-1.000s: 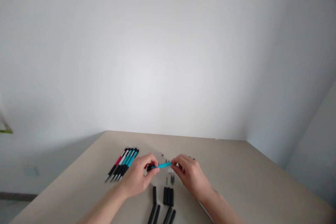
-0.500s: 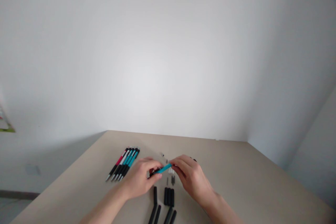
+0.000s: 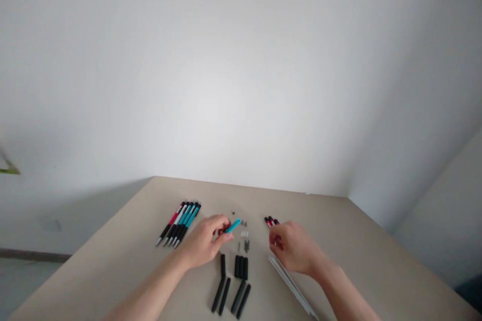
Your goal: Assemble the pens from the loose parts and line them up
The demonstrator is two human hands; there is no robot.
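Observation:
My left hand (image 3: 205,243) pinches a short teal pen barrel (image 3: 232,225) that sticks out to the upper right. My right hand (image 3: 293,248) is curled, fingers closed, over the near ends of a few red and black pen parts (image 3: 270,221); whether it grips one is hidden. A row of assembled pens (image 3: 179,223), red, white and teal with black grips, lies to the left of my left hand. Several black grip sleeves (image 3: 234,283) lie between my forearms. Small grey parts (image 3: 243,239) are scattered between my hands.
The beige table (image 3: 357,246) ends at a white wall behind. Thin pale rods (image 3: 291,286) lie beside my right wrist. A small dark speck (image 3: 233,212) sits beyond the teal barrel. The floor shows past the table's left edge.
My right hand has let go of the teal barrel and moved right toward the red and black parts. My left hand keeps the barrel, now tilted up to the right.

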